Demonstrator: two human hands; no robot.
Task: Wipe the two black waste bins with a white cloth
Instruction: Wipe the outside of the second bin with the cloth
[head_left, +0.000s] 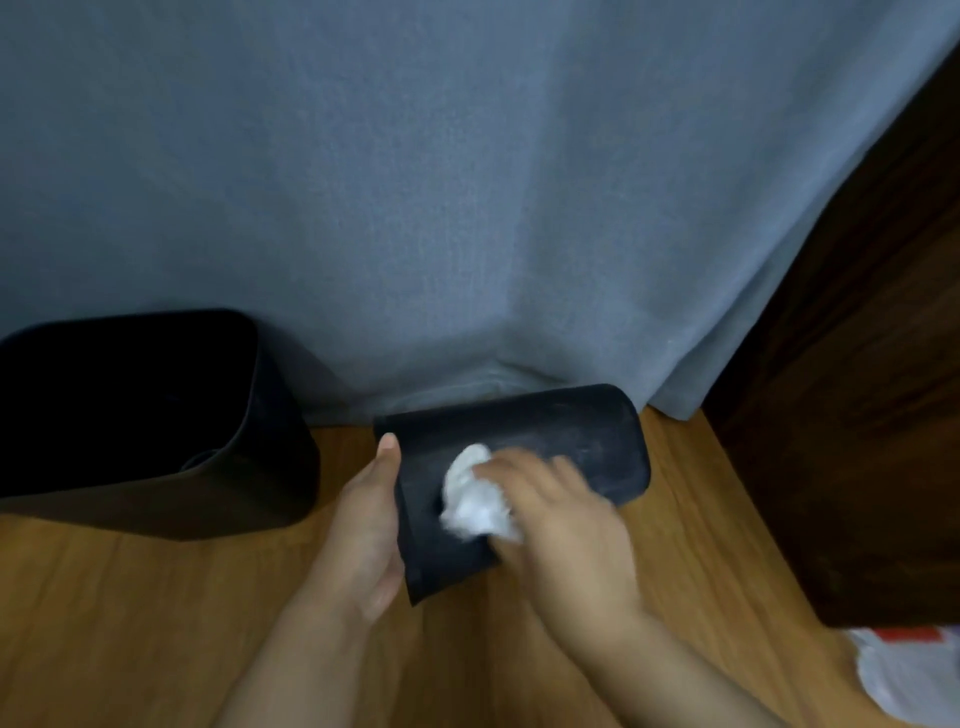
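Lying on its side on the wood floor (156, 623), one black bin (561, 441) has its far end against the grey curtain (467, 182). The left hand (363, 535) grips its near-left edge — thumb up along the rim, fingers hidden behind. The right hand (561, 525), blurred, presses a crumpled white cloth (475, 499) onto the bin's upper side, fingers curled over the wad. The second bin (156, 426) stands upright to the left, apart from the first. A white and red bag (909, 670) lies at lower right beside dark wooden furniture (857, 389).
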